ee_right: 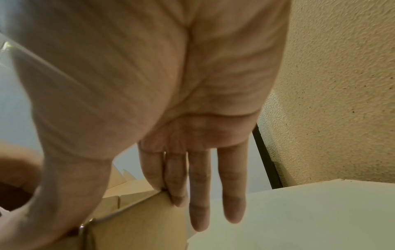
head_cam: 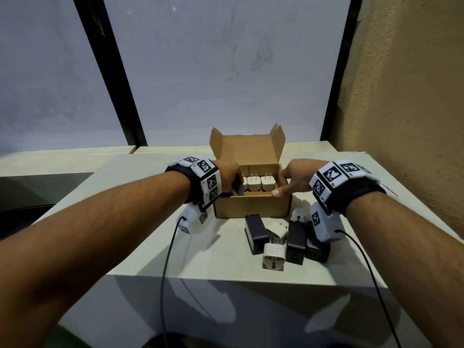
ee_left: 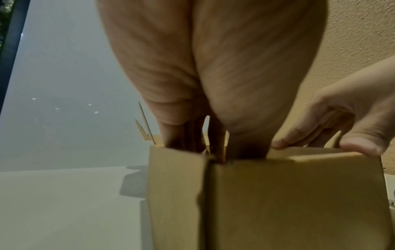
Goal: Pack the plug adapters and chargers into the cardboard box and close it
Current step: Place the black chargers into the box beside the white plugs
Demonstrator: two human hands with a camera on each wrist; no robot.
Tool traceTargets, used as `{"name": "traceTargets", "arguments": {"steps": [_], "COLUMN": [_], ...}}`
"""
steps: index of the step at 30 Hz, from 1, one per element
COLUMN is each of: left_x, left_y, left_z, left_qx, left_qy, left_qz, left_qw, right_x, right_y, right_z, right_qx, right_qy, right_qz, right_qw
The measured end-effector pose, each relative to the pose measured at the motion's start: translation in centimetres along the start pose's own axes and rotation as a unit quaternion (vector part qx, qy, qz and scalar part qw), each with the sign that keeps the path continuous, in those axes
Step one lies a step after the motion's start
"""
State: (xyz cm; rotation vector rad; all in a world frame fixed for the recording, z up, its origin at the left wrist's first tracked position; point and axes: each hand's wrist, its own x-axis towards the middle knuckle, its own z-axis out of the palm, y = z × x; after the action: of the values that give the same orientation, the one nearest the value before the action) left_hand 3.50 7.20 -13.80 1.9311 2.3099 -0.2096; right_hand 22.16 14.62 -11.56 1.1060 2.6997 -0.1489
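Note:
An open cardboard box (head_cam: 251, 207) stands on the table with its lid up at the back. A row of white chargers (head_cam: 253, 184) stands inside, prongs up. My left hand (head_cam: 229, 175) reaches into the box's left end, fingers curled round a black charger (head_cam: 239, 189) that is mostly hidden. My right hand (head_cam: 296, 177) grips the box's right front corner, thumb on the front rim, fingers down the right wall (ee_right: 138, 219). In front of the box lie loose black chargers (head_cam: 256, 233) (head_cam: 296, 241) and white plug adapters (head_cam: 275, 256) (head_cam: 277, 231).
The pale table (head_cam: 150, 247) ends in a front edge just below the loose pile. A textured wall (head_cam: 401, 96) rises close on the right, and a window with dark frames stands behind. Thin black cables (head_cam: 165, 272) hang from both wrists.

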Motion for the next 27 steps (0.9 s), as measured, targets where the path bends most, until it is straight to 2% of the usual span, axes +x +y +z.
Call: {"name": "traceTargets", "arguments": {"steps": [15,23,27], "left_x": [-0.7,-1.3,-1.8], "left_y": [-0.3,-0.4,-0.2], "left_z": [-0.3,-0.2,0.0], "left_qx": [0.005,0.02,0.031], "left_qy": [-0.002,-0.03,-0.024], "left_qz": [0.043,0.073,0.056], "left_qw": [0.999,0.997,0.998], "right_x": [-0.1,0.3,0.4], "right_y": [0.2,0.3,0.5], "right_z": [0.2,0.3,0.3], "right_qx": [0.009,-0.001,-0.007], "right_qy": [0.001,0.007,0.006], "right_qz": [0.004,0.009,0.002], "right_qw": [1.0,1.0,1.0]}}
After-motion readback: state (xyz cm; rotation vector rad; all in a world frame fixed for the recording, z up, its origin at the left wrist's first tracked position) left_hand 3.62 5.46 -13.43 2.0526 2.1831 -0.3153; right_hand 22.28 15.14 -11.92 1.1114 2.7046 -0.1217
